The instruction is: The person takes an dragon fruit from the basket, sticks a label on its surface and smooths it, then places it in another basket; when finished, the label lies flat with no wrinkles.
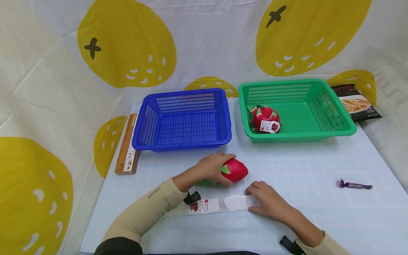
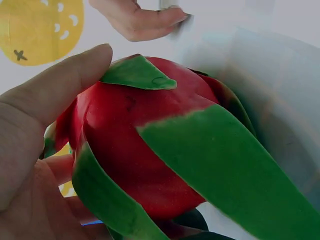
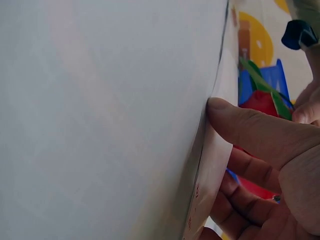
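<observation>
My left hand [image 1: 211, 168] grips a red dragon fruit [image 1: 236, 170] with green scales, just above the table in front of the baskets. In the left wrist view the thumb presses one scale of the dragon fruit [image 2: 125, 150], and other fingers curl beneath. Opposite, my right hand [image 1: 269, 202] pinches the right end of a clear label strip [image 1: 208, 206] with a printed left part and a white right part. The right wrist view shows the thumb on the strip's edge and fingers behind the label strip [image 3: 212, 165].
A blue basket [image 1: 183, 145] stands behind the left hand, beside a long brown box [image 1: 127, 148]. The green basket [image 1: 302, 135] at back right contains another dragon fruit [image 1: 264, 115] bearing a label. A black food packet [image 1: 357, 104] and a purple wrapped stick [image 1: 355, 185] lie at right.
</observation>
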`<action>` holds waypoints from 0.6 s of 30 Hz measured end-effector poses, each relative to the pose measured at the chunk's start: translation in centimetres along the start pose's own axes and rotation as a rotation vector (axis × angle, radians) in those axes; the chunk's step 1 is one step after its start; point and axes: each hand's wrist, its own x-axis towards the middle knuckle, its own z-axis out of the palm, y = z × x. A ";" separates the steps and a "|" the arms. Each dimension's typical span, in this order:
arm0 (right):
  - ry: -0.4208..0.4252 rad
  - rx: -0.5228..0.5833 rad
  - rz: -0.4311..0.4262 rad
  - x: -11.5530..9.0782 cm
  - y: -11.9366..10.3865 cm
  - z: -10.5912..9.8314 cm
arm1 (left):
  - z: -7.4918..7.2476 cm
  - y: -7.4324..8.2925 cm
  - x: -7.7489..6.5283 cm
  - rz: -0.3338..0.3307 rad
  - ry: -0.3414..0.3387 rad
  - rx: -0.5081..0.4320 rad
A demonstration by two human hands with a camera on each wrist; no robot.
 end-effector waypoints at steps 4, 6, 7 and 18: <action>0.002 -0.003 0.000 0.0 0.0 0.0 | -0.2 -0.1 -0.7 -0.003 0.022 -0.011; 0.002 -0.006 -0.001 0.0 0.0 0.1 | -0.8 -0.1 -1.6 -0.010 0.039 -0.029; 0.001 -0.008 -0.003 -0.1 0.0 0.1 | -1.3 -0.1 -2.3 -0.019 0.053 -0.039; 0.036 -0.028 -0.036 -0.3 0.2 0.0 | -0.8 -3.7 -9.1 -0.104 -0.024 -0.074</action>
